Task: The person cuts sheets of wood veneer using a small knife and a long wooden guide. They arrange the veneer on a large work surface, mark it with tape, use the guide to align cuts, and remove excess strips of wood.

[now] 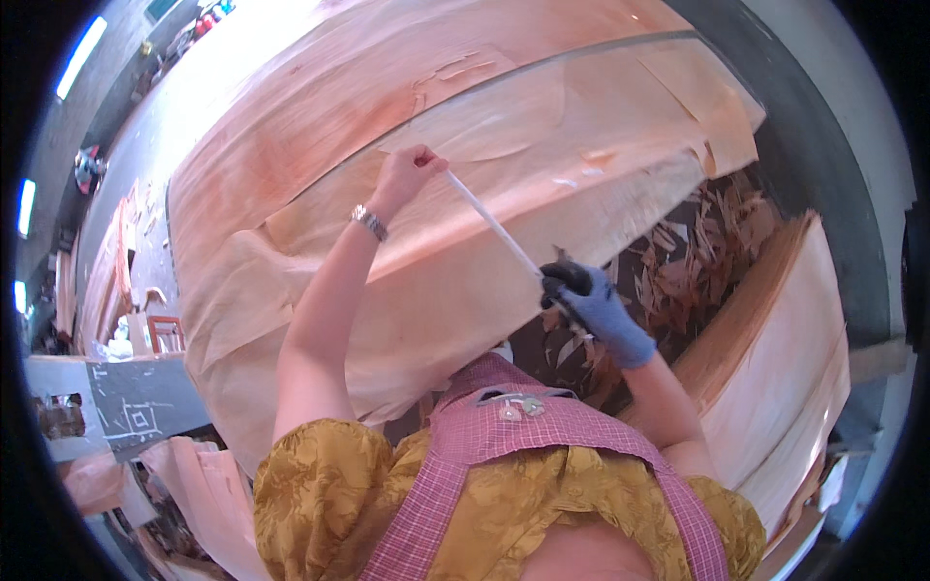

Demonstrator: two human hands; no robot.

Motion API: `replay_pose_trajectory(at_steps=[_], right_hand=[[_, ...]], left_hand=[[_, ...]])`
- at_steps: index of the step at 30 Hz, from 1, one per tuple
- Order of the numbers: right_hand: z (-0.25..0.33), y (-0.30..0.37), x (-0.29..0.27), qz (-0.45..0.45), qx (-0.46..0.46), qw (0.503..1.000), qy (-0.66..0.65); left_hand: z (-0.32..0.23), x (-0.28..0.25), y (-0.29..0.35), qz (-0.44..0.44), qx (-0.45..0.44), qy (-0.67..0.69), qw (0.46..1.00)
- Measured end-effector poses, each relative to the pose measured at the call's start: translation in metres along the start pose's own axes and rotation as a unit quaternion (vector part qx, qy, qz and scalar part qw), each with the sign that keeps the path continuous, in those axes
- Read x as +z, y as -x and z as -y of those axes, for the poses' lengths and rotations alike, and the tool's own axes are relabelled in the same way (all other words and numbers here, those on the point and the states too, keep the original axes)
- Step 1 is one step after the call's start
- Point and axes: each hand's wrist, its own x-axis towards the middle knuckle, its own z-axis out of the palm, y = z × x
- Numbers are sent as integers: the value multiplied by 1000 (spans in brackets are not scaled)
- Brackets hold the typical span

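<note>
Grey-blue, a board with white marks (140,416) lies far to the left of the white strip (495,225) that spans the person's two hands. Some loose pinkish sheets (194,484) are below that board, also well left of the strip and lower down. Next comes a broad spread of peach-coloured veneer (455,320), creased at its left side, which runs beneath the strip and out past it on both sides.

The bare left hand (412,174) is at the strip's upper left end, thumb and fingertips pinched together on it; a metal-banded watch (369,223) circles the wrist. From this pinch the strip runs straight, slanting down to the right above the veneer. Below it is a pink checked apron (542,426).

At the strip's lower right end, the right hand (596,300), in a blue-grey and black glove, has its fingers curled closed about that end. Something dark juts from this fist; I cannot tell what it is.

Right of the strip lie brown wood scraps (693,242), and farther right and lower, a thick stack of veneer sheets (785,378).
</note>
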Motion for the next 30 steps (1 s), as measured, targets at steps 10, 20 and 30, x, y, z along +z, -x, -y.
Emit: replay_pose_trajectory(at_steps=[10, 20, 30], right_hand=[[-49, -221, 61, 47, 127, 983, -125], [-48, -251, 58, 86, 216, 962, -146], [-31, -286, 12, 63, 47, 989, 124]], left_hand=[[136, -10, -142, -3, -118, -265, 957], [186, 24, -101, -201, -60, -158, 965], [164, 29, -50, -48, 119, -379, 917]])
